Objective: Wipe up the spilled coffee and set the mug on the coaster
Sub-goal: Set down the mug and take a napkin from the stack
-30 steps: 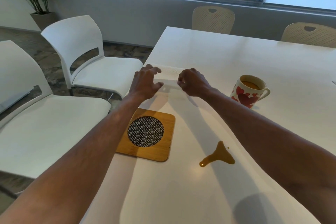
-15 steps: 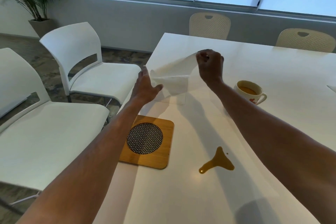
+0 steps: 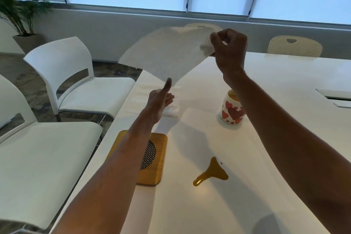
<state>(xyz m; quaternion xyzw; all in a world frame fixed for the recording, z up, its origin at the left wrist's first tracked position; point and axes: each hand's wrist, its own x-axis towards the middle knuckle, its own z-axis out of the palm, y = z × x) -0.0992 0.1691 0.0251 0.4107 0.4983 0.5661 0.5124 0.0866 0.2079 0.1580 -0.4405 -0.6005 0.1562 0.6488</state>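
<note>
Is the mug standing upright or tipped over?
Upright: the mug stands on its base on the table, coffee visible inside.

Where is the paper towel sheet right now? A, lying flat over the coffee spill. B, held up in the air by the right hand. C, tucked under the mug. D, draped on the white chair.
B: the right hand pinches the paper towel sheet by one corner, well above the table, while the coffee spill lies uncovered.
</note>
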